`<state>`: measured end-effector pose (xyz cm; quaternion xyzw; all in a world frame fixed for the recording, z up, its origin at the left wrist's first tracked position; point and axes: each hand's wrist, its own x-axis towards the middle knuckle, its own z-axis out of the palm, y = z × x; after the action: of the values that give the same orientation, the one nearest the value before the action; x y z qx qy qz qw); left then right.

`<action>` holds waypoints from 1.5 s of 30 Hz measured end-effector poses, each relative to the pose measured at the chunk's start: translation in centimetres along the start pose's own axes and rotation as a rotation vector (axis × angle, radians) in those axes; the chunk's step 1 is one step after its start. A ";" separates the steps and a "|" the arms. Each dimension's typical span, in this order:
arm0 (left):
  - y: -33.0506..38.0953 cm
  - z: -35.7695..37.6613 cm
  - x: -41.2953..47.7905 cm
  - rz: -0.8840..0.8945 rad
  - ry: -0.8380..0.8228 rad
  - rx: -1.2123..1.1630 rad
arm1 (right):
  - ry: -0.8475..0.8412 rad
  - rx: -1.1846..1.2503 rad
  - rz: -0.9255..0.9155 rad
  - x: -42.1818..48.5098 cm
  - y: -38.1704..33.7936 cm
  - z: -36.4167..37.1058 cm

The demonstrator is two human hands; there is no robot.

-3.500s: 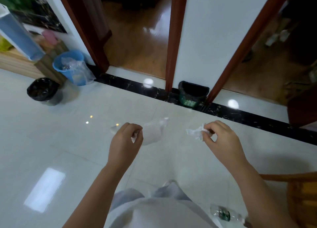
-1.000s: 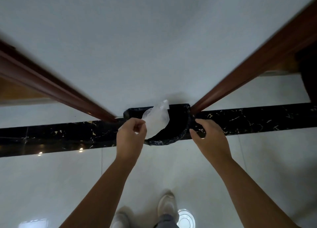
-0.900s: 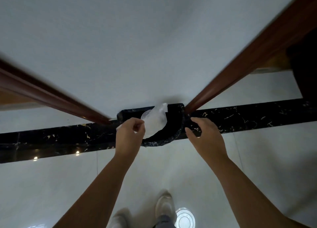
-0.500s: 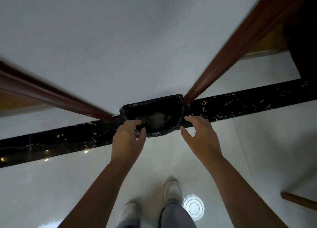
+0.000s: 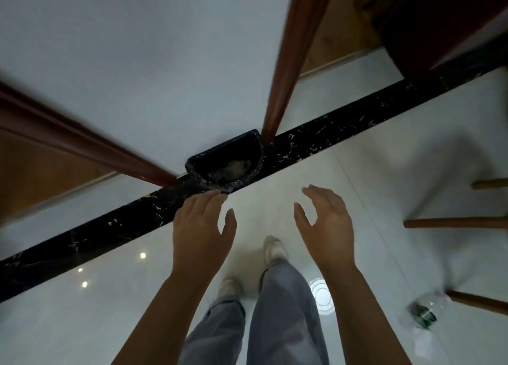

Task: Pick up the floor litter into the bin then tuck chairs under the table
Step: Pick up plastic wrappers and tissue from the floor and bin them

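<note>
A small bin (image 5: 193, 163) lined with a black bag stands against the white wall, on the black marble strip. Pale crumpled litter (image 5: 233, 168) lies inside it. My left hand (image 5: 202, 227) hovers just in front of the bin's near rim, fingers straight and empty. My right hand (image 5: 327, 223) is held to the right of the bin, fingers spread and loosely bent, holding nothing. A clear plastic bottle with a green label (image 5: 423, 315) lies on the floor at the lower right, beside the wooden chair legs (image 5: 456, 223).
Two reddish-brown door frames (image 5: 286, 70) flank the white wall section behind the bin. A dark wooden piece of furniture (image 5: 445, 21) stands at the upper right. My legs and pale shoes (image 5: 272, 250) are below my hands on the glossy white tiles.
My left hand let go of the clear plastic wrapper and my right hand of the crumpled tissue; both lie in the bin. Both hands have drawn back and opened. The view has tilted.
</note>
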<state>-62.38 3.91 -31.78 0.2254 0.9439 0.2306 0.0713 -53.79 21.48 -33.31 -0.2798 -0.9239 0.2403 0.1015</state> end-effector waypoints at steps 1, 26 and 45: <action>0.9 -0.7 -0.7 0.042 0.000 -0.011 | 0.025 -0.005 0.029 -1.1 -0.2 -1.3; 26.9 -8.5 -15.1 1.100 -0.452 -0.121 | 0.585 -0.236 0.818 -31.5 0.4 -28.7; 46.4 8.2 -39.4 1.108 -0.530 -0.087 | 0.702 -0.240 0.941 -55.0 22.5 -37.6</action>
<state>-7.25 25.92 -16.12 0.7287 0.6265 0.2078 0.1823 14.11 21.35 -15.05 -0.7311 -0.6327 0.0465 0.2510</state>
